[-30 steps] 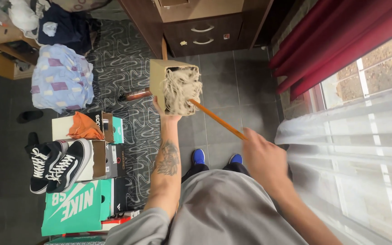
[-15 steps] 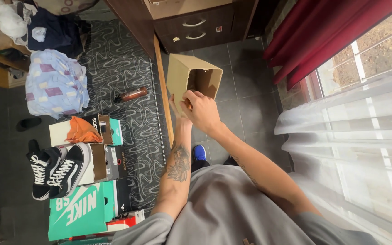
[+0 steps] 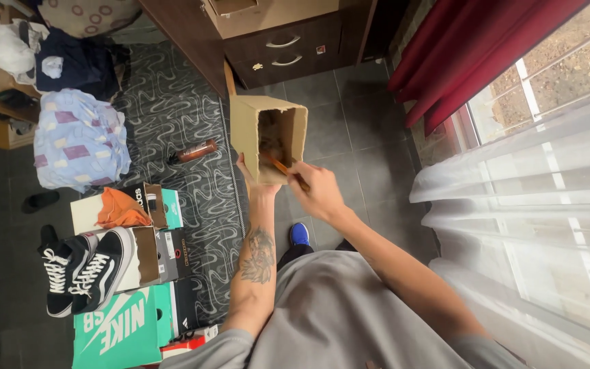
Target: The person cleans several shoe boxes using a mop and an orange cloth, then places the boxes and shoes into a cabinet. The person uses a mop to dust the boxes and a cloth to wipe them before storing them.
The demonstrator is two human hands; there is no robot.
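Grey tiled floor [image 3: 349, 130], patterned rug [image 3: 172, 123], red curtain [image 3: 472, 55]

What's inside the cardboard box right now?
The cardboard box shows an orange stick poking in, gripped by the right hand, and something pale, blurred, at the back. The bottom is shadowed. The left hand holds the box underneath.

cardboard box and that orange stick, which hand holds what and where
The left hand grips the cardboard box at its lower edge. The right hand holds the orange stick near its outer end, the tip inside the box.

left hand [image 3: 254, 179]: mostly behind cardboard box [image 3: 248, 133] | stick [image 3: 283, 168]: far end apparently hidden inside
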